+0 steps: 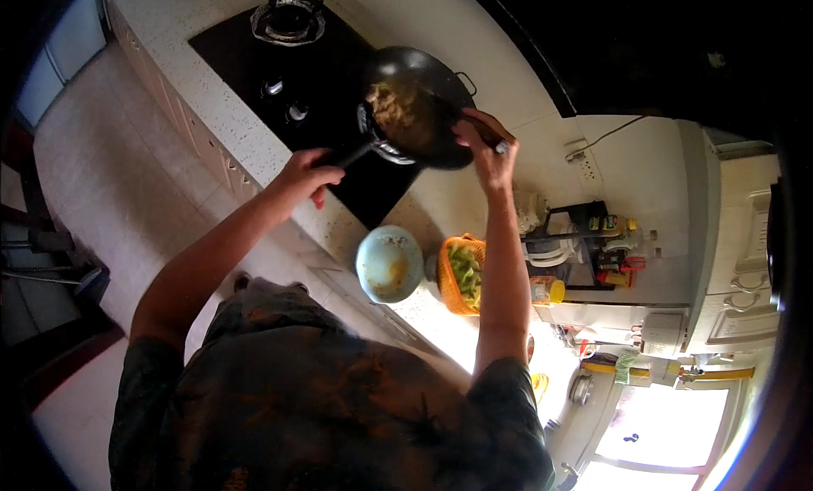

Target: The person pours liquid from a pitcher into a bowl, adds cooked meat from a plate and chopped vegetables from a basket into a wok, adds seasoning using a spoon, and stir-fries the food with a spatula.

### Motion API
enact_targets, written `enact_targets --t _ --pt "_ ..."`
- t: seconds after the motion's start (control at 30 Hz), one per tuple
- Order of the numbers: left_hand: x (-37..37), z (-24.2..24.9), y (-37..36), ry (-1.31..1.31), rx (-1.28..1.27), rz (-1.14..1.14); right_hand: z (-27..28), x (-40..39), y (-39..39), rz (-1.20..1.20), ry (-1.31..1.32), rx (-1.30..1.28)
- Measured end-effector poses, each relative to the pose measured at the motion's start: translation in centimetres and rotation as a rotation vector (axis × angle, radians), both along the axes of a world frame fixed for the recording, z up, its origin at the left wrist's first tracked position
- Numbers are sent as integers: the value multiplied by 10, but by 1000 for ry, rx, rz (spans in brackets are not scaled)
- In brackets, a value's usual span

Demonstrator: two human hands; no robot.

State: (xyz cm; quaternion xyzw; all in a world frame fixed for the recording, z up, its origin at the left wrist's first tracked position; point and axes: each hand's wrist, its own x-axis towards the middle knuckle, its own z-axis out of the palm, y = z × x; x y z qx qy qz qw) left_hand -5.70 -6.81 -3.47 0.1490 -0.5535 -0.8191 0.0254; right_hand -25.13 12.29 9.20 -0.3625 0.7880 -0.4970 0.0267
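Note:
A dark wok point(445, 148) sits tilted over the near burner of the black stove point(339, 63), with brownish food point(396, 106) in it. My left hand point(306, 176) is closed round the wok's handle point(351, 156). Above the wok's other side, my right hand point(489, 148) grips a utensil with a dark handle point(487, 134); its lower end is lost in the dark of the wok. A light blue bowl point(366, 267) with some residue inside stands on the counter below the wok, beside an orange basket point(449, 298) of green vegetables point(466, 271).
A second burner point(288, 21) is at the stove's far end. A rack point(584, 245) with bottles stands by the wall, near a yellow-lidded jar point(556, 291). The range hood point(610, 51) hangs at the upper right. A wall socket point(577, 155) has a cord.

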Motion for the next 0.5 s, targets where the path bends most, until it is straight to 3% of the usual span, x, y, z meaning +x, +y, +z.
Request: enact_targets --t 0.13,0.3,0.4,0.5 --pt "0 0 0 2 16 3 40 50 19 -55 11 46" --pt "-1 -2 0 7 9 -5 7 44 16 17 20 138" --pt "-1 1 0 -6 4 -1 -13 21 6 -61 282 208" --pt "1 3 1 -4 -13 5 -21 2 6 -96 323 51"
